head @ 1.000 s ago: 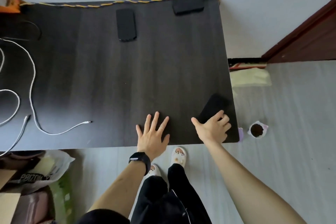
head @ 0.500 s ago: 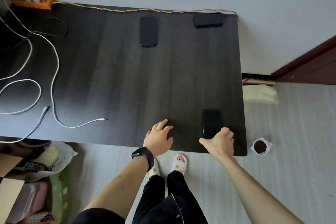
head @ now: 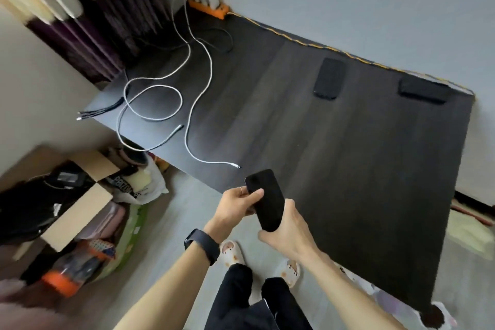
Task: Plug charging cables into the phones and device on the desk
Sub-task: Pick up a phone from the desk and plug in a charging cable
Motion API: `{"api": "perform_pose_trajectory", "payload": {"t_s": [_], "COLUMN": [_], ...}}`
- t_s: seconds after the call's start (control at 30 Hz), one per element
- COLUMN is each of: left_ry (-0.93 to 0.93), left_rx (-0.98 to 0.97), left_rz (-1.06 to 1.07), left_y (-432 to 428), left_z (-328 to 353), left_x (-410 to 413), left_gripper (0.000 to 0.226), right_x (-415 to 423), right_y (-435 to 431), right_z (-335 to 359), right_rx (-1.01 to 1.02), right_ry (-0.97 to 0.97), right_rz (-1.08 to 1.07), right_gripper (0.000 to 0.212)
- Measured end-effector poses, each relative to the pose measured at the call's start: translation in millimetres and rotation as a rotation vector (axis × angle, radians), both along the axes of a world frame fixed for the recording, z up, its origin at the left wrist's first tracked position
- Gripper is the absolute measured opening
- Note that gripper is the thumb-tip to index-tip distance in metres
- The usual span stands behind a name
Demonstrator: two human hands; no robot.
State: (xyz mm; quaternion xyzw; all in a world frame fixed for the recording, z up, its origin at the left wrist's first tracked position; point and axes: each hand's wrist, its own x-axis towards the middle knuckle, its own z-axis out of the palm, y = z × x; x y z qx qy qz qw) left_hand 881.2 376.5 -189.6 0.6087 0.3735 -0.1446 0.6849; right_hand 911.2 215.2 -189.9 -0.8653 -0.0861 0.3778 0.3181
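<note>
Black phone [head: 265,199] gripped in both hands [head: 235,202], fingers closed, likely carried toward the white cable [head: 211,161].

I stood in a lived-in room at home: my slippers [head: 232,252] on the grey floor [head: 187,206], curtains [head: 88,24] by the dark counter [head: 348,155], an open cardboard box [head: 77,211] and bags of clutter beside it.
</note>
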Motion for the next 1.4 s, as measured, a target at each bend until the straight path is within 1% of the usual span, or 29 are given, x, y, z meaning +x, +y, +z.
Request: {"api": "perform_pose_trajectory", "payload": {"t_s": [0.1,0.2,0.3,0.37,0.57,0.73,0.77,0.9,1.03,1.1,1.27,1.4], "left_ry": [-0.039,-0.083,-0.117,-0.146,-0.174,-0.178,-0.179,-0.175,-0.157,-0.154,-0.138,-0.130], "left_rx": [-0.001,0.029,0.012,-0.010,0.022,0.030,0.023,-0.016,-0.022,-0.026,-0.077,-0.123], "left_rz": [0.185,0.320,0.460,0.533,0.682,0.787,0.811,0.915,0.983,1.026,1.122,1.198], "left_y": [61,126,195,237,365,454,467,514,554,577,628,655], "left_z": [24,43,46,43,54,50,49,34,22,18,7,-4], "left_x": [-28,-57,-87,-102,-136,-139,-138,-137,-132,-127,-114,-109], "left_gripper": [0.021,0.023,0.027,0.033,0.026,0.017,0.018,0.032,0.035,0.034,0.043,0.041], "right_x": [5,7,4,1,-10,1,3,15,36,47,64,64], "right_y": [58,114,171,205,309,379,392,455,531,574,661,702], "right_z": [16,26,31,32,32,23,22,11,-5,-15,-36,-57], "right_rx": [0.105,0.167,0.189,0.185,0.136,0.092,0.085,0.064,0.063,0.060,0.018,-0.026], "right_ry": [-0.012,0.001,-0.023,-0.031,-0.027,-0.034,-0.030,-0.016,-0.059,-0.113,-0.224,-0.353], "right_rz": [0.180,0.328,0.382,0.386,0.377,0.346,0.347,0.379,0.426,0.489,0.635,0.817], "right_gripper": [0.071,0.055,0.034,0.024,0.009,0.008,0.008,0.010,0.014,0.018,0.028,0.027]}}
